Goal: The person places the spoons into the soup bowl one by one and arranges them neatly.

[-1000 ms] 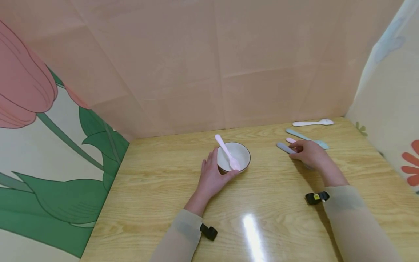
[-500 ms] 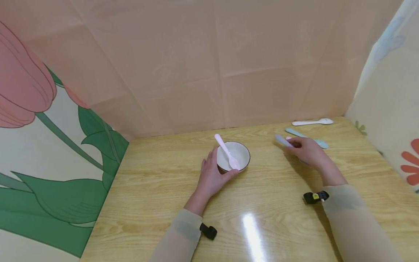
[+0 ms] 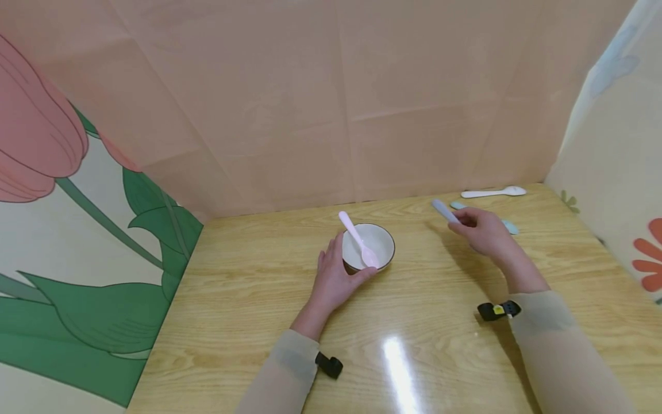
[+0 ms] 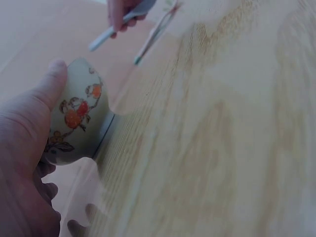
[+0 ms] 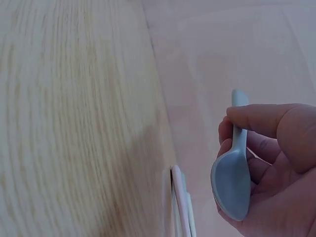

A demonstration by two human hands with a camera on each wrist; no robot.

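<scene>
bowl: pink spoon inside | left hand: gripping bowl | right hand: pinching grey spoon

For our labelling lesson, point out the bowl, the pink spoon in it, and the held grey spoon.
Bowl (image 4: 81,116), left wrist view: outer wall.
Pink spoon (image 3: 357,236), head view: handle.
Grey spoon (image 5: 232,173), right wrist view: scoop.

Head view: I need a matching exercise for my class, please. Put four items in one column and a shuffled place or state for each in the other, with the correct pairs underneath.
Items
1. White spoon
2. Bowl
3. Blue-grey spoon
4. Pink spoon

Places and states
a. Has the left grip around its side
b. Rests partly inside another listed item, handle sticking out
c. Lies on the table, nearest its far edge
d. Held in the right grip

Pairs: 1-c, 2-a, 3-d, 4-b
</scene>
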